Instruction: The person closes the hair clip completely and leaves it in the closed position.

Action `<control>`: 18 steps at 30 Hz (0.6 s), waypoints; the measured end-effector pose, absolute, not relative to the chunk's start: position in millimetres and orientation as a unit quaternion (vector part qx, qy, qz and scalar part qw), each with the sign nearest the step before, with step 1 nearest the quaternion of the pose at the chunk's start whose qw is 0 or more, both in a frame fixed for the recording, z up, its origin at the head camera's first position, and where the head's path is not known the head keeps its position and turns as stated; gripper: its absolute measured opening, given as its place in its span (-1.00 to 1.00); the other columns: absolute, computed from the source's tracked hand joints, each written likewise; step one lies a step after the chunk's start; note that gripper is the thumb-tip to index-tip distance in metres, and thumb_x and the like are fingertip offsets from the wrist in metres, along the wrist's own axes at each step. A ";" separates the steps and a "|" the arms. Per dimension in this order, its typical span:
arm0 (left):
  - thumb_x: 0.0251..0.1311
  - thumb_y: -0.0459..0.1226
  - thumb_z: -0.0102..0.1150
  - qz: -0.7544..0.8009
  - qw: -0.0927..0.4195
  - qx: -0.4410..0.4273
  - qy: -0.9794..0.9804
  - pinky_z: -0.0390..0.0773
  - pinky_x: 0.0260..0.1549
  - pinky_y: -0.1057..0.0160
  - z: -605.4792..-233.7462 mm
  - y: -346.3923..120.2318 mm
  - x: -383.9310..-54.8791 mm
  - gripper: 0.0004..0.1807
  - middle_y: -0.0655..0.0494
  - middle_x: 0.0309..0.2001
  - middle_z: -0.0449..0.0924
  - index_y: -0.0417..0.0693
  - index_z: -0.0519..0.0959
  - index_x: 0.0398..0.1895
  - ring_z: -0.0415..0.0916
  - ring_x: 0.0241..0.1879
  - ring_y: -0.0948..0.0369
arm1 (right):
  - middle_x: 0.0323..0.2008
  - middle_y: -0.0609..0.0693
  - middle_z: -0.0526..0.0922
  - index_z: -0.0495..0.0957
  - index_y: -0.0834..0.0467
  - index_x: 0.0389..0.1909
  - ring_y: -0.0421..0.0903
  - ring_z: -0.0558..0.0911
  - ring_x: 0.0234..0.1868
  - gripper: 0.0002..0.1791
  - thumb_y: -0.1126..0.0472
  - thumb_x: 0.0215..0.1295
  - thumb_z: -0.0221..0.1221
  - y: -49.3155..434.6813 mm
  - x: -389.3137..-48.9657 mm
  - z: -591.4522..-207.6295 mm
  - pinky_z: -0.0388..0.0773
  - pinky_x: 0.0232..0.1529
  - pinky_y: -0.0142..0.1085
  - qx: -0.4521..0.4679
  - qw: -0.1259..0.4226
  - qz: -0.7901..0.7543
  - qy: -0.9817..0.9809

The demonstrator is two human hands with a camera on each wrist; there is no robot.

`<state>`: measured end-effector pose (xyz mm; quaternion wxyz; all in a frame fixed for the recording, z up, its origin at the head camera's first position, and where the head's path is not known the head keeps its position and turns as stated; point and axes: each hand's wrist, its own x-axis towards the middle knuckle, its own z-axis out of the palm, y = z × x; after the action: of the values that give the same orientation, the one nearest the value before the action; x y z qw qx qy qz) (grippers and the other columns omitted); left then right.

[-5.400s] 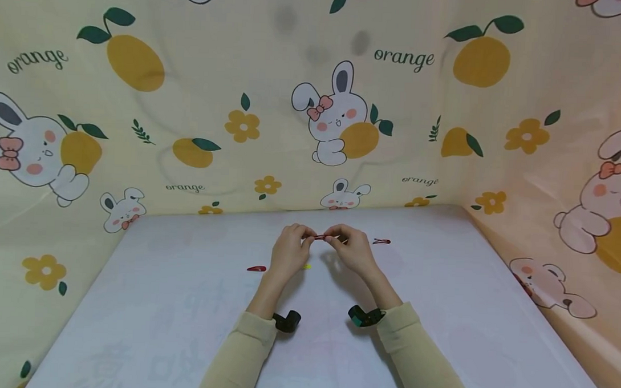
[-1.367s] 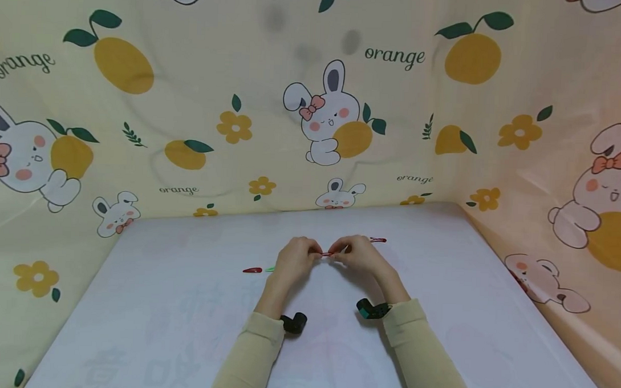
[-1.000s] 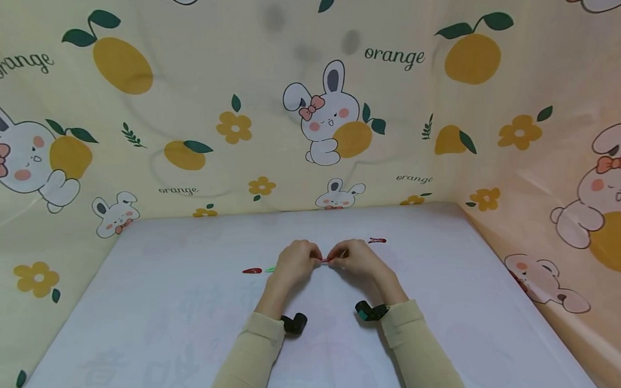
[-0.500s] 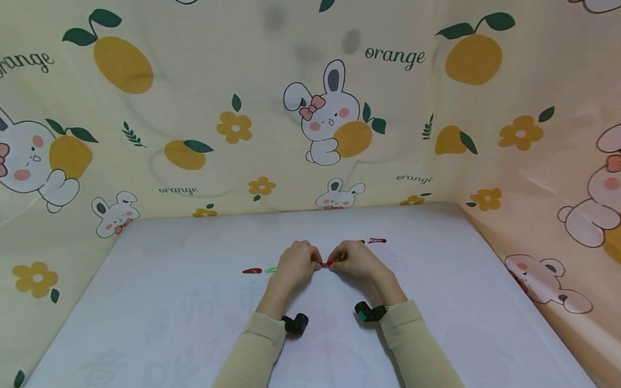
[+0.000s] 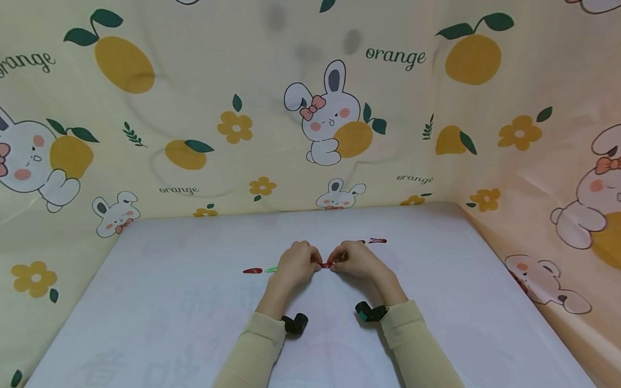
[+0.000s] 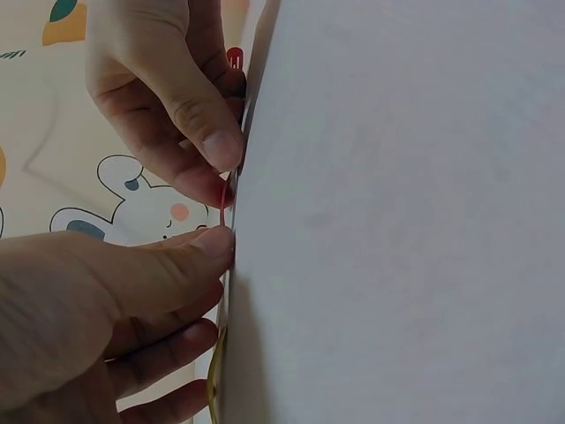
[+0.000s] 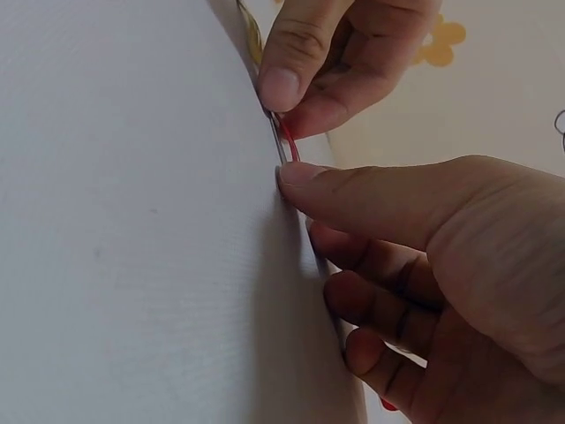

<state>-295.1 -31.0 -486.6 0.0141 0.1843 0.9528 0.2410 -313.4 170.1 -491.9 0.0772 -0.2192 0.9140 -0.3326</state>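
Both my left hand and right hand pinch one red hair clip mid-frame.
I'd best balance my grip evenly, end to end.

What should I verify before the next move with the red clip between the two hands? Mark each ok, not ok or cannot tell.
1. Left hand pinches one end of the held red clip: ok.
2. Right hand pinches the other end: ok.
3. Held red clip snapped closed: cannot tell, fingertips cover its ends.
4. Held red clip touching the table: cannot tell from these angles.
5. Green clip fully visible in the head view: not ok, the left hand hides part of it.
6. Leftmost red clip apart from the left hand: ok.
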 end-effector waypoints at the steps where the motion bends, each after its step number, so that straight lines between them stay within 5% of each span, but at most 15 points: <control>1: 0.27 -0.30 0.44 0.240 0.013 0.184 0.953 0.51 -0.14 0.08 -486.6 -31.2 -295.0 -0.97 0.11 -0.29 0.56 -0.06 0.79 -0.29 0.45 -0.16 0.11 | -0.27 -0.13 0.69 0.80 0.08 -0.22 -0.16 0.59 -0.21 -0.91 0.27 0.27 0.44 170.1 -313.4 -491.8 0.54 -0.07 -0.18 -0.218 0.079 -0.335 0.913; 9: 0.24 -0.27 0.48 0.229 0.006 0.180 0.957 0.50 -0.13 0.07 -484.4 -31.3 -294.1 -0.93 0.12 -0.29 0.60 0.00 0.78 -0.24 0.49 -0.17 0.10 | -0.22 -0.13 0.71 0.77 0.06 -0.09 -0.13 0.60 -0.21 -0.84 0.26 0.33 0.38 173.9 -312.7 -489.4 0.55 -0.13 -0.19 -0.210 0.079 -0.376 0.899; 18: 0.33 -0.21 0.37 0.218 -0.055 0.174 0.959 0.54 0.00 -0.08 -483.7 -29.7 -296.6 -0.88 0.10 -0.18 0.72 0.01 0.77 -0.15 0.62 -0.06 0.03 | -0.03 -0.07 0.74 0.76 0.05 0.01 -0.06 0.65 -0.11 -0.79 0.17 0.40 0.34 183.8 -314.6 -483.4 0.55 -0.10 -0.16 -0.182 0.002 -0.430 0.884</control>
<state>-296.6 -29.7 -483.7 -0.0545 0.1741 0.9587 0.2181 -314.6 183.8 -483.4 0.0024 -0.1816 0.8841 -0.4305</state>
